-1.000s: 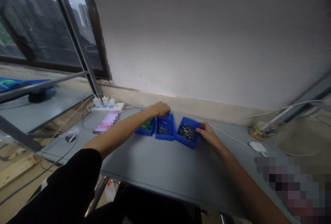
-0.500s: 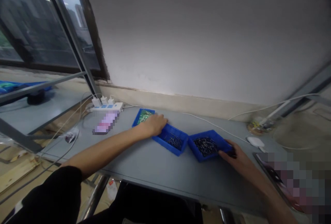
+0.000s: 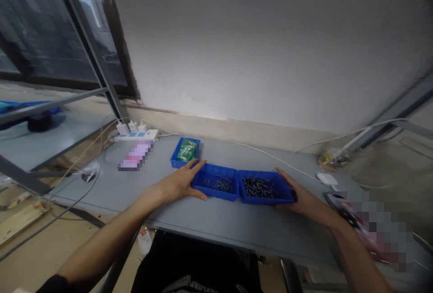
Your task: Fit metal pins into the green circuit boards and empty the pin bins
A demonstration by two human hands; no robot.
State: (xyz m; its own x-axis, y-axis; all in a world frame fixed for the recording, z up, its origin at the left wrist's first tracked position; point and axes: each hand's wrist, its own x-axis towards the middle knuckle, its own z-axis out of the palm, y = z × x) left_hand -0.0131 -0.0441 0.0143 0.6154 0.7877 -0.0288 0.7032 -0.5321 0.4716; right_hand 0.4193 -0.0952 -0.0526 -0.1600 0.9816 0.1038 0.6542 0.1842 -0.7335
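My left hand (image 3: 179,182) spans the left end of the middle blue plastic bin (image 3: 211,193), its thumb along the front wall and fingers at the back. Loose thin silvery screws or nails (image 3: 223,183) lie mostly in that bin's right half. My right hand (image 3: 299,196) grips the right end of another blue bin (image 3: 267,201), which holds a thicker heap of dark screws or nails (image 3: 260,188). The two bins stand end to end, almost in line. Behind my left hand is a smaller blue bin (image 3: 174,161) with green-tinted plastic packets (image 3: 187,151).
At the table's back left are a white power strip (image 3: 137,136) with plugs and a phone (image 3: 135,155). A white charger (image 3: 327,179) and a dark flat device (image 3: 352,220) lie to the right. A white cable (image 3: 270,158) crosses behind the bins, near the wall.
My left hand has moved from the packet bin's edge to the middle bin's left end. The two screw bins have been straightened into line. My right hand stays on the right bin.
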